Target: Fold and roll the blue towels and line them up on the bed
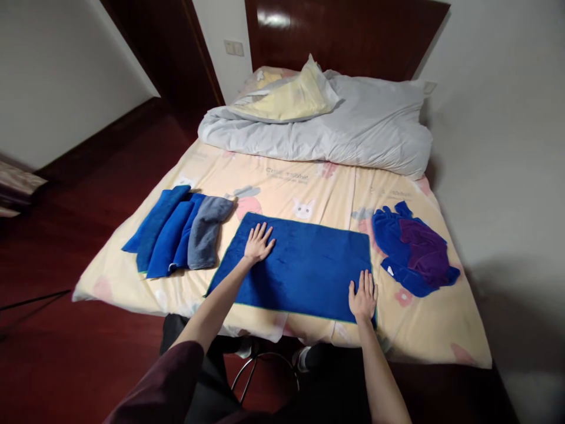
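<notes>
A blue towel (304,265) with a thin green edge lies spread flat on the bed in front of me. My left hand (259,242) rests palm down on its upper left part, fingers spread. Near the towel's right edge, my right hand (364,295) also lies flat on the cloth with fingers stretched out. To the left sits a row of folded towels, several blue ones (170,235) and a grey one (207,229). A loose heap of blue cloths (388,235) lies to the right, with a crumpled purple cloth (426,250) on top.
The bed sheet (273,182) is pale with rabbit and flower prints. A rumpled grey-white quilt (366,129) and a yellowish pillow (295,97) lie toward the dark headboard (353,35). A wall stands close on the right. Below the bed's near edge shows a round metal frame (265,356).
</notes>
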`<state>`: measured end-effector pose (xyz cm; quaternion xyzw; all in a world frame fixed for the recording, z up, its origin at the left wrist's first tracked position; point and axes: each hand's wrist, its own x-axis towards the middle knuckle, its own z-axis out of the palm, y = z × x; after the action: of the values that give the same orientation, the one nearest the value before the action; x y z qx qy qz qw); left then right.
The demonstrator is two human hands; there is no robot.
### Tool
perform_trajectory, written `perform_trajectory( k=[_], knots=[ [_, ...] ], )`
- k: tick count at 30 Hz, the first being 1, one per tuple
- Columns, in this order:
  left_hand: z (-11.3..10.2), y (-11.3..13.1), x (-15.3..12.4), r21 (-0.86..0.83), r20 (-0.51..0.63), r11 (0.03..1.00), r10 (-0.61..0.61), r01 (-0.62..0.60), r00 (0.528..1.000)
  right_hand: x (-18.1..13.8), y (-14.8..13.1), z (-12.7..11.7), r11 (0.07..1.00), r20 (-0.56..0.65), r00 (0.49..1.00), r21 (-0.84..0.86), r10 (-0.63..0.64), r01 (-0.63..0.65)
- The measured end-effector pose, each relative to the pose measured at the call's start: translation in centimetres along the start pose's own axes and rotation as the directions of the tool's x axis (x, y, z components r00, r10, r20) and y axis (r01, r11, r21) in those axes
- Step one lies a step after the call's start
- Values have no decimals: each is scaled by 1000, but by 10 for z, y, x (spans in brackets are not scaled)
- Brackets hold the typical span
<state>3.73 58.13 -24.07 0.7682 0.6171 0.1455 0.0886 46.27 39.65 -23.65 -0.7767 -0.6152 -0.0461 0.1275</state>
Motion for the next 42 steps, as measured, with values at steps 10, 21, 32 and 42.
perform_trajectory(
  k=[10, 21, 32, 42],
  knots=[
    [-16, -81, 29, -5, -6, 994, -106, 106, 994, 0, 0, -1, 1000, 37, 999, -25, 14, -14],
    [-15, -81, 30, 10, -42, 994, -110, 110, 993, 51, -79, -9, 999, 134, 990, -9, -39, 41],
    [-7, -89, 31, 22, -58, 994, -110, 112, 992, 133, -114, 37, 964, 258, 937, 187, -235, 190],
    [-12, -87, 29, 33, -51, 993, -113, 114, 992, 176, 3, 46, 999, 228, 974, -44, 19, -10]
  ],
)
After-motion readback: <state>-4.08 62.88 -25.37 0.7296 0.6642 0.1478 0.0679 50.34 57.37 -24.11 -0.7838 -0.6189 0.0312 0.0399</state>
